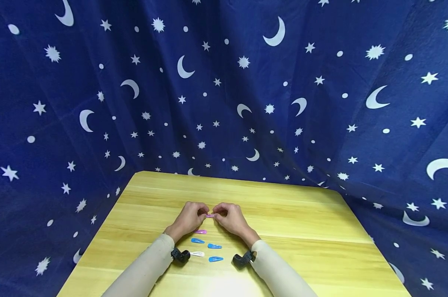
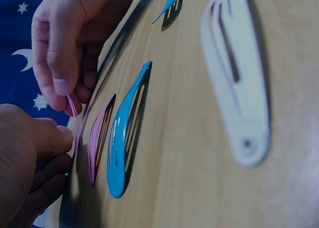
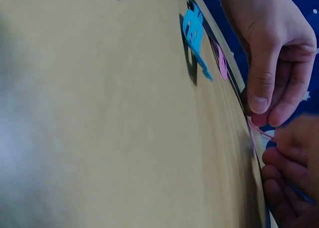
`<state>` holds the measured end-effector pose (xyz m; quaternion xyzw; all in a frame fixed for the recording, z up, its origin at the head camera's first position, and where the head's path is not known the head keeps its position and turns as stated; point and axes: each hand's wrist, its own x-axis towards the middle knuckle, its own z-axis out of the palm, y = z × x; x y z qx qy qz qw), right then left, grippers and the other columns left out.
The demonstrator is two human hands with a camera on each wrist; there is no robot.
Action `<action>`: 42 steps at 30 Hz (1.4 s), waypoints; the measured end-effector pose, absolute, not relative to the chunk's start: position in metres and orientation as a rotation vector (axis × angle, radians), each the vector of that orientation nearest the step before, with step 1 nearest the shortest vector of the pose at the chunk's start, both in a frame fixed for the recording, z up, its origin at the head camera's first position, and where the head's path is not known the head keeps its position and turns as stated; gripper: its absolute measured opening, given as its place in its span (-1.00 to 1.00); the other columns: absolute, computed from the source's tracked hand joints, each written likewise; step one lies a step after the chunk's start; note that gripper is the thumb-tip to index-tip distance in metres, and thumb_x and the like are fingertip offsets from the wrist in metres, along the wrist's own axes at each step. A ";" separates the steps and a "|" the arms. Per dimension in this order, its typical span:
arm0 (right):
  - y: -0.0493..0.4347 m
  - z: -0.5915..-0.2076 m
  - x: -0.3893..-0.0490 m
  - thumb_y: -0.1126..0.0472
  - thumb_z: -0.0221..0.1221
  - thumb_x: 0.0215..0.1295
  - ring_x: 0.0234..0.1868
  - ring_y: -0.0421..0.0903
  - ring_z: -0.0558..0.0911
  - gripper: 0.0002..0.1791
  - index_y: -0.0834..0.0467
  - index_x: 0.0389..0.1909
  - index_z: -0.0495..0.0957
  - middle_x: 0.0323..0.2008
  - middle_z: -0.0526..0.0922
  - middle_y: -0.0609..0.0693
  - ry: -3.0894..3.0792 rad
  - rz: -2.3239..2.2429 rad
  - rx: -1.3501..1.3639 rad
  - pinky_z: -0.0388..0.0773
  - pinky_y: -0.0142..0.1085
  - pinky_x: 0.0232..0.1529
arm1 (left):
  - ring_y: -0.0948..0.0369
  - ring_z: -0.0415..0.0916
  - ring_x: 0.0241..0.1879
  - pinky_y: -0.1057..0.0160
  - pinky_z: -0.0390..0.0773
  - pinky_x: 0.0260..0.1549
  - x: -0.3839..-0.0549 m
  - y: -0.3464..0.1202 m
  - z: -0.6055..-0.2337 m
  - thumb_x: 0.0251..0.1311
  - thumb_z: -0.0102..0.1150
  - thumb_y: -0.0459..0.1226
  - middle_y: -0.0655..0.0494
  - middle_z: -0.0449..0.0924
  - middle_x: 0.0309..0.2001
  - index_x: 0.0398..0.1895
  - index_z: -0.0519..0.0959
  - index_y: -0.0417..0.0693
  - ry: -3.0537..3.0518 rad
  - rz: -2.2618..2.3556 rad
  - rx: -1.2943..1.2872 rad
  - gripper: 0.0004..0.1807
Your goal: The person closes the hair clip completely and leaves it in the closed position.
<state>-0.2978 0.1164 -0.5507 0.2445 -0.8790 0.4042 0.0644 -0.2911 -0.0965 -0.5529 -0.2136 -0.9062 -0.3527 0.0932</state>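
Observation:
A pink snap hair clip (image 1: 210,215) is held between both hands, slightly above the tabletop. My left hand (image 1: 189,216) pinches one end with thumb and fingers; my right hand (image 1: 231,217) pinches the other. In the left wrist view the held clip (image 2: 75,113) looks like a thin pink strip, its ends covered by fingertips. Closer to me, a second pink hair clip (image 1: 200,232) lies on the table, with a blue hair clip (image 1: 197,240) just below it.
Between the forearms lie another blue clip (image 1: 214,246), a white clip (image 1: 197,254) beside the left wrist camera, and a third blue clip (image 1: 215,259). The wooden table (image 1: 302,231) ends at a dark blue curtain (image 1: 224,82) patterned with moons and stars.

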 end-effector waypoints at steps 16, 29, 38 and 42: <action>0.115 -0.548 -0.298 0.30 0.50 0.35 -0.26 -0.25 0.78 -0.90 0.16 -0.16 0.81 -0.25 0.87 -0.05 -2.673 1.257 0.727 0.72 -0.43 -0.16 | 0.33 0.69 -0.33 0.32 0.72 -0.29 -0.293 -0.093 -0.555 0.22 0.50 -0.54 0.14 0.82 -0.33 -0.22 0.81 -0.08 -2.682 -1.034 -0.658 -0.80; 0.118 -0.547 -0.296 0.36 0.48 0.32 -0.28 -0.32 0.72 -0.94 0.14 -0.31 0.83 -0.33 0.86 -0.09 -2.684 1.234 0.772 0.68 -0.41 -0.13 | 0.32 0.70 -0.29 0.31 0.74 -0.24 -0.292 -0.091 -0.555 0.25 0.51 -0.49 0.14 0.83 -0.31 -0.19 0.81 -0.09 -2.682 -1.049 -0.636 -0.83; 0.120 -0.549 -0.295 0.40 0.46 0.33 -0.20 -0.22 0.79 -0.87 0.09 -0.30 0.86 -0.24 0.89 -0.05 -2.673 1.239 0.830 0.75 -0.36 -0.08 | 0.25 0.77 -0.23 0.23 0.80 -0.17 -0.290 -0.092 -0.556 0.30 0.52 -0.44 0.08 0.86 -0.25 -0.13 0.83 -0.13 -2.662 -1.058 -0.627 -0.87; 0.121 -0.547 -0.295 0.43 0.45 0.32 -0.20 -0.18 0.80 -0.84 0.09 -0.31 0.86 -0.23 0.89 -0.03 -2.664 1.247 0.844 0.76 -0.36 -0.11 | 0.27 0.74 -0.25 0.24 0.78 -0.18 -0.290 -0.092 -0.555 0.27 0.52 -0.47 0.13 0.84 -0.27 -0.16 0.83 -0.10 -2.671 -1.042 -0.640 -0.85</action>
